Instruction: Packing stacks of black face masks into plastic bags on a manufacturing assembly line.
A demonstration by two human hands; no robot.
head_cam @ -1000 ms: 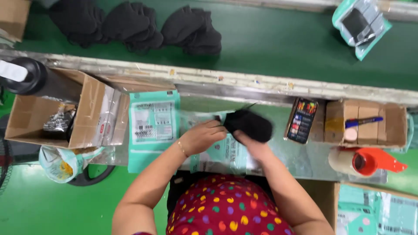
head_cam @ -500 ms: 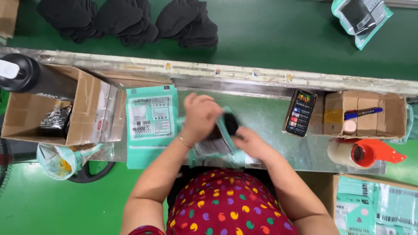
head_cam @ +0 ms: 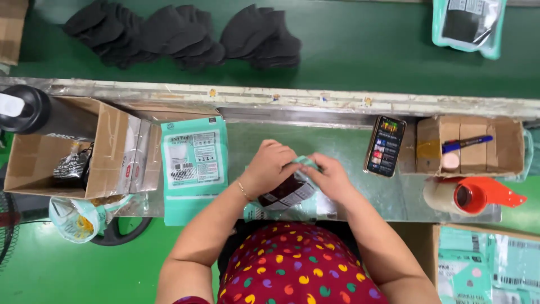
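Both my hands meet over the metal worktop (head_cam: 349, 141) in front of me. My left hand (head_cam: 269, 166) grips the top of a teal plastic bag (head_cam: 289, 194) whose clear side shows a folded black garment inside. My right hand (head_cam: 329, 177) pinches the bag's upper right edge. The bag sits on more teal bags lying flat beneath it. A stack of empty teal bags (head_cam: 194, 163) lies to the left of my left hand.
Black garments (head_cam: 185, 34) lie in piles on the green conveyor behind the worktop, with one filled bag (head_cam: 468, 22) at top right. A phone (head_cam: 385, 145), a cardboard tray with pens (head_cam: 469, 145), a red tape dispenser (head_cam: 472, 194) and an open carton (head_cam: 73, 149) surround the worktop.
The black garment, held loose above the bags a second ago, has gone into the teal bag. Both hands have closed in on the bag's top.
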